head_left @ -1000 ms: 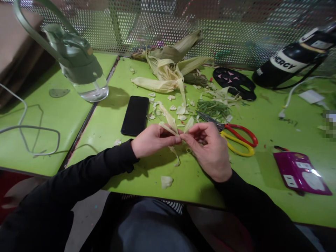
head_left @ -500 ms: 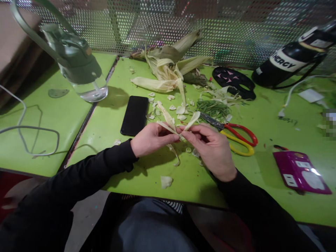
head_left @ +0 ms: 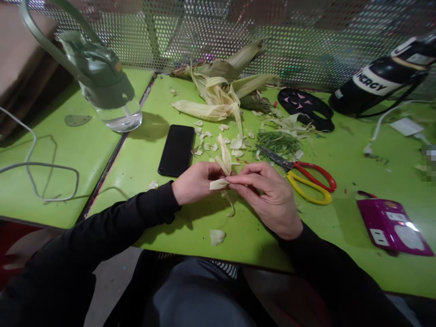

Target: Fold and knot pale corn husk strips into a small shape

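Between both hands, above the green table, are pale strips of corn husk. My left hand is closed on the husk, one piece sticking up from it and another lying across its fingers. Thumb and fingers of my right hand pinch the husk from the right; their exact hold is partly hidden. A thin curled strip hangs below the hands. Just right of my right hand lie scissors with one red and one yellow handle. Small husk scraps are scattered beyond the hands.
A black phone lies left of the scraps. Behind are a corn husk pile, green strands and a black palette-shaped piece. A green water bottle, black bottle and purple power strip stand around.
The right-hand husk piece that pointed up and right now lies across my left fingers. My right hand has turned slightly, its pinch shifting a little left. The view has moved slightly.
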`<state>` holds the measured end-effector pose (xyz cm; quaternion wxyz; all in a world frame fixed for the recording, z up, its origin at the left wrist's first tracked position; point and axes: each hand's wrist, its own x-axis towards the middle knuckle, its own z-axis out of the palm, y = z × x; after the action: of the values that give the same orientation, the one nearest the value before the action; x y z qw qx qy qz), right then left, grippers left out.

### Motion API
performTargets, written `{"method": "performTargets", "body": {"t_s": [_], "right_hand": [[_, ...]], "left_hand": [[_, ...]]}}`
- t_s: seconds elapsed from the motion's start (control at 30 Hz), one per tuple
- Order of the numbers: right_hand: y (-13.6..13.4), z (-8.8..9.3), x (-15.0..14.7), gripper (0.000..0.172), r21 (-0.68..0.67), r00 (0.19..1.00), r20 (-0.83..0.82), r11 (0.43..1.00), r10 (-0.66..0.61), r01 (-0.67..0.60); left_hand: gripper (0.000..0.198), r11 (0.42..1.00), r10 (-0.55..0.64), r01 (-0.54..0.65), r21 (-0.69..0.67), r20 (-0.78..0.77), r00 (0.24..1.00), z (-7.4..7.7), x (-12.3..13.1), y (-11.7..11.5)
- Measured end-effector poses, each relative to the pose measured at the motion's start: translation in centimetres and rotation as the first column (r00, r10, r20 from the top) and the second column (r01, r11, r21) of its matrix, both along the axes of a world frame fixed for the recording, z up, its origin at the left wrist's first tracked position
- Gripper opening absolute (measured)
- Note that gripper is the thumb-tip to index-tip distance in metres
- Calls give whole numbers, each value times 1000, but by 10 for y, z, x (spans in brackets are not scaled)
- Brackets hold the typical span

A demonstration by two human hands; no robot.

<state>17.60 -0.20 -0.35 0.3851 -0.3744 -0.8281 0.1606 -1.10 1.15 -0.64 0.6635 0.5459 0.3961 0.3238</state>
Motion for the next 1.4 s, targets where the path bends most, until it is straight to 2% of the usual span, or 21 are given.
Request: {"method": "performTargets", "body": {"t_s": [0.17, 0.23, 0.37, 0.47, 0.73, 0.9, 1.03, 1.17, 1.27, 1.4], "right_hand": [[-1, -1, -1, 13, -22, 1000, 0, 1000, -1, 1], [-2, -1, -1, 10, -47, 999, -41, 999, -24, 22], [-4, -1, -2, 10, -253, 965, -191, 959, -180, 129], [-4, -3, -2, 12, -362, 955, -214, 925, -207, 119], [-2, -6, -1, 9, -349, 973, -174, 934, -149, 81], [-4, -3, -2, 9, -279, 979, -108, 950, -174, 138], [-4, -4, -2, 7, -212, 980, -82, 964, -183, 162], [-6, -2, -2, 3, -16, 991, -26, 991, -130, 130], [-6, 0, -1, 14, 160, 997, 42, 986, -58, 51], [-5, -1, 0, 22, 240, 995, 97, 971, -38, 13]], "left_hand": [[9, 1000, 14, -14, -3, -50, 999, 1, -1, -1], [7, 999, 15, -15, -48, -3, 1000, 2, 0, -1], [8, 989, 75, -46, -143, 203, 976, 3, 2, -1], [6, 986, 92, -53, -159, 248, 964, 2, 2, 0], [6, 992, 41, -16, -128, 189, 981, 4, 1, -1], [5, 989, 50, -25, -146, 170, 984, 3, 3, -3], [9, 993, 56, -40, -107, 158, 986, 2, 3, -3], [11, 997, 49, -40, -59, 159, 986, 1, 2, -3], [12, 997, 32, -20, -80, 153, 988, 1, 2, -3], [13, 1000, 15, -14, -12, 51, 999, 4, 3, -6]]}}
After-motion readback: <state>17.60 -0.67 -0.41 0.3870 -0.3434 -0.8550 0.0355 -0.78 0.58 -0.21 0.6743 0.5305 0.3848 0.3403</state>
